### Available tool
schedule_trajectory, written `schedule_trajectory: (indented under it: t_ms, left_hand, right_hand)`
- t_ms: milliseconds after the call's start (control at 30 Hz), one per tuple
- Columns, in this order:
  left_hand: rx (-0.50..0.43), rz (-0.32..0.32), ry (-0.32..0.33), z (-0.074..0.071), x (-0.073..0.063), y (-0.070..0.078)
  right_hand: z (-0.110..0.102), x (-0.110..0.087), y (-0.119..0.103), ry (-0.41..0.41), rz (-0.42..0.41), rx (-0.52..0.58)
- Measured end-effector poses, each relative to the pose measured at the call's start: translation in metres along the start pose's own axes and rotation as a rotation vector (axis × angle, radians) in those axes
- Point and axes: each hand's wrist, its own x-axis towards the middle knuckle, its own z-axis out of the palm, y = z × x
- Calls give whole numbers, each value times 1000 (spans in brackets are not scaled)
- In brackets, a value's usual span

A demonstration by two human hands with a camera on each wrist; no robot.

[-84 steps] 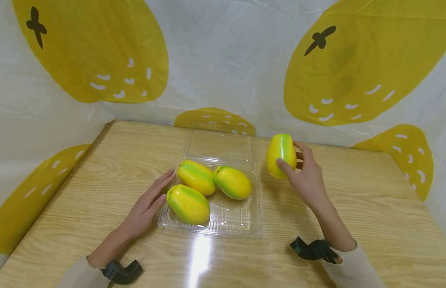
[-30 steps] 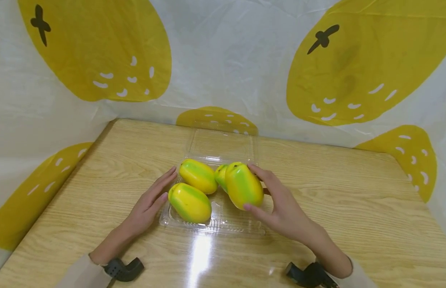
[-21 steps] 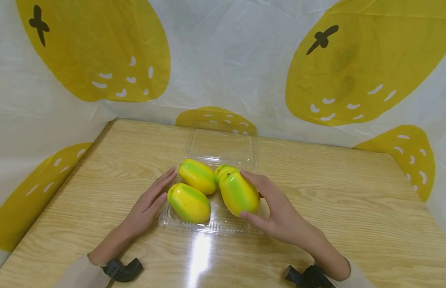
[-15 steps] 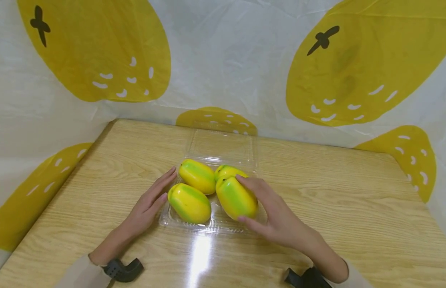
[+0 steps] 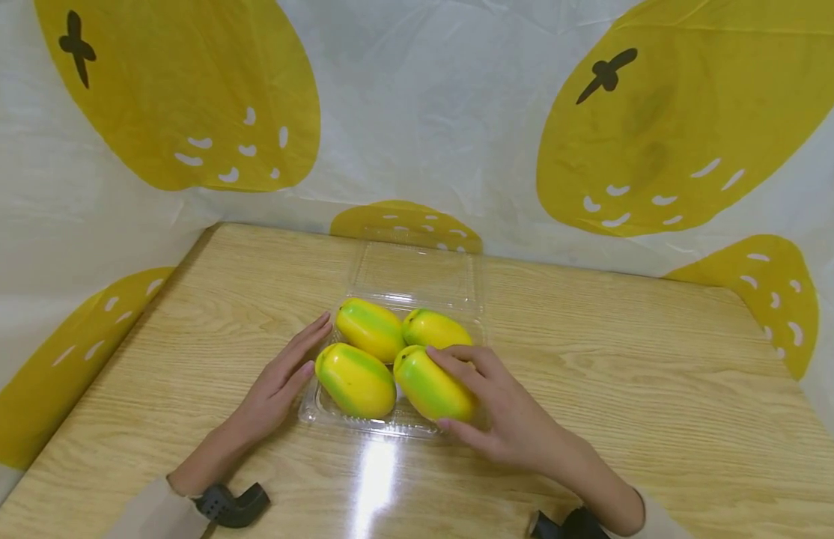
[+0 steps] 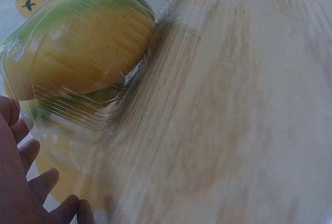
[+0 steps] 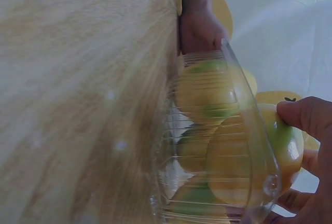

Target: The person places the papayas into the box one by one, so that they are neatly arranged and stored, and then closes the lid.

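A clear plastic clamshell box [image 5: 481, 314] lies on the table with its lid [image 5: 417, 271] folded back. My right hand [image 5: 498, 404] grips a yellow-green papaya [image 5: 430, 385] in the front right of the box, thumb at its near side and fingers over its top. In the right wrist view this papaya [image 7: 288, 141] sits partly above the rim. Another papaya [image 5: 356, 380] lies at the front left, and two more, a left one [image 5: 370, 329] and a right one [image 5: 436, 328], lie behind. My left hand [image 5: 282, 378] rests at the box's left side, fingers extended.
The wooden table [image 5: 626, 359] reaches out on both sides of the box. A white curtain [image 5: 424, 112] with large yellow fruit prints hangs behind and at the sides. Black wrist devices, such as the left one [image 5: 231, 505], sit near the front edge of view.
The right hand has carried its papaya from right of the box leftward and down into the front right spot. The back right papaya shows again. My left hand stays in place.
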Motion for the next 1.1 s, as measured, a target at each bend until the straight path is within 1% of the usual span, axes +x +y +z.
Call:
schedule_trajectory:
  t_ms: [133,333,500,667,733,967,1033,1100]
  left_hand:
    - [13,-8,1,0,0,-1]
    - [-5,-22,-1,1,0,-1]
    - [7,-12,-2,1,0,-1]
    - [4,-16,-2,0,0,1]
    - [6,-13,0,0,1,4]
    - [3,-10,-1,-3,7,31]
    - [4,-11,-2,-3,7,33]
    - [4,-7,-2,-3,6,30]
  right_hand:
    - [2,-1,1,-3,-20,-25]
    - [6,-2,4,-2,-52,-60]
    - [9,-2,5,-1,-53,-73]
    - [11,-1,5,-3,-41,-76]
    - [12,-1,4,-5,-32,-79]
    - [12,0,2,-24,-9,-90]
    - [12,0,2,-28,-12,-95]
    - [12,0,2,-28,-15,-98]
